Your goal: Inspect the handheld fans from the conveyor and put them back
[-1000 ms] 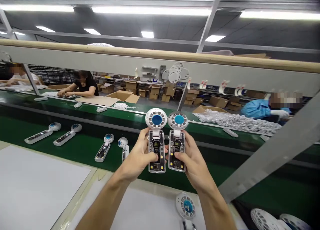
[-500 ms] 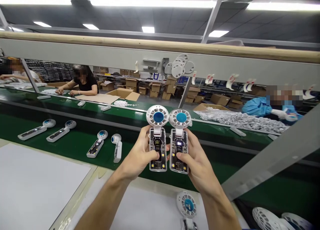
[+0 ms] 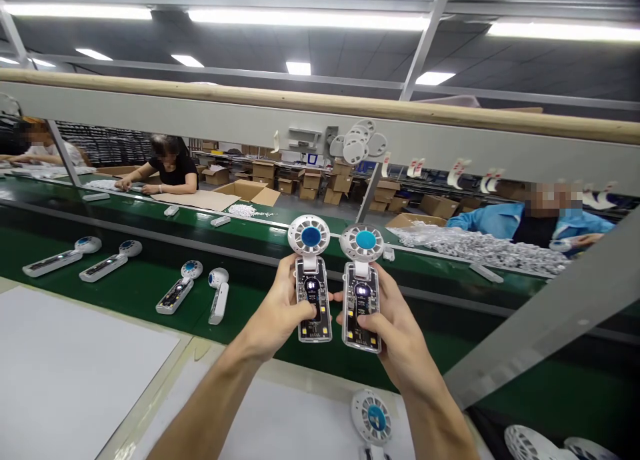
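Partly, fingers (image 3: 369, 321) cover both fans' (image 3: 313, 290) handles.

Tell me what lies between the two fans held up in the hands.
Nothing solid: in the head view, a narrow gap separates the left fan from the right fan, showing only green conveyor belt behind.

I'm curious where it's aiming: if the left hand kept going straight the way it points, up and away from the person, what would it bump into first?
Probably nothing close: the left hand, gripping the left fan, points over the green conveyor belt. Beyond looks free until the grey overhead beam, though depth is hard to judge.
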A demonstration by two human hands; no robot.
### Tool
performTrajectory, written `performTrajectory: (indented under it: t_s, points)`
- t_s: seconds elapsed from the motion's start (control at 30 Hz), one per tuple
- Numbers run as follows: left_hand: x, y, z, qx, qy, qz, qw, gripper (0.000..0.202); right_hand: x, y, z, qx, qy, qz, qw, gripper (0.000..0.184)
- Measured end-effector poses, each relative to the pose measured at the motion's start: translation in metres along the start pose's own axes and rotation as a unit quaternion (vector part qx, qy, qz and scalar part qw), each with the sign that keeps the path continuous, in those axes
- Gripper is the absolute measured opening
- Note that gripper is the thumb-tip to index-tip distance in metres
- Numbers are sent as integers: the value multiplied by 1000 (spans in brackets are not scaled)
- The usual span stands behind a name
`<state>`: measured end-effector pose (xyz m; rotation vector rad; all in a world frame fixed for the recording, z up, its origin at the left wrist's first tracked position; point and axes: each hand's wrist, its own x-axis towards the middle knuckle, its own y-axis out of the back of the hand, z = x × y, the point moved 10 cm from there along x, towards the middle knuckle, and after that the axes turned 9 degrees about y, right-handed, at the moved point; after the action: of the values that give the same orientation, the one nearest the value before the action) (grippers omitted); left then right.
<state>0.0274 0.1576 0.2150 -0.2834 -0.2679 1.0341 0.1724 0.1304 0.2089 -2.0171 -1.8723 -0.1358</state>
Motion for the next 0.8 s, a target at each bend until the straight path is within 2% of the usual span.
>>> performTrajectory:
  t_s: [0.2, 0.47, 0.67, 0.8]
  points:
    - [-1, -1, -3, 12, 13, -15, 1000, 79, -1, 0, -2, -7, -4, 0, 1000, 82]
    - [1, 1, -7, -6, 9, -13, 1000, 67, 0, 3, -1, 3, -2, 8, 1000, 74]
    - [0, 1, -6, -20, 9, -5, 1000, 66, 1, 5, 0, -15, 7, 2, 1000, 74]
    - [-2, 0, -7, -38, 37, -8, 999, 67, 1, 6, -1, -14, 9, 7, 1000, 74]
